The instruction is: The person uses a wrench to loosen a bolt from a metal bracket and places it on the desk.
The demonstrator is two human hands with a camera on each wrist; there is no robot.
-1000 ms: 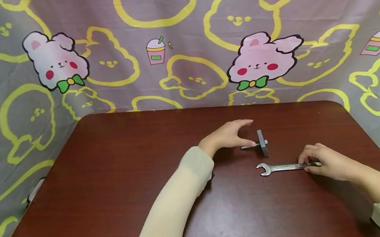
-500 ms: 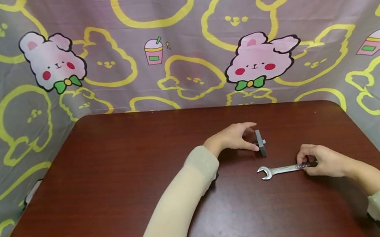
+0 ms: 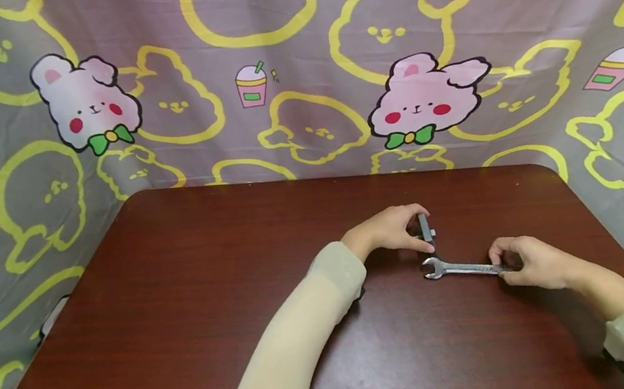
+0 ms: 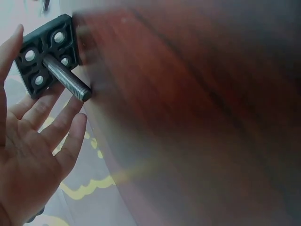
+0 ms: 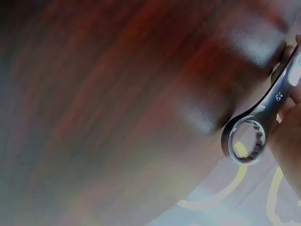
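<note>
In the head view, my left hand (image 3: pixel 391 230) spans a small dark square plate (image 3: pixel 425 229), with the thumb at its near edge and a fingertip at its far edge. The left wrist view shows several round holes in the plate and a threaded bolt (image 4: pixel 68 79) standing out from its centre towards the palm. A small end pokes out on the plate's other side. My right hand (image 3: pixel 540 262) grips a silver combination wrench (image 3: pixel 468 268) near its ring end (image 5: pixel 227 146). The wrench's open end points left, just below the left thumb and plate.
A dark red-brown wooden table (image 3: pixel 193 293) lies under both hands. Its back and sides are bordered by a hanging cloth (image 3: pixel 303 54) printed with rabbits and drink cups.
My left hand has moved right along the bolt, and its thumb and finger have closed onto the plate's edges. The wrench's open end has swung up towards the plate.
</note>
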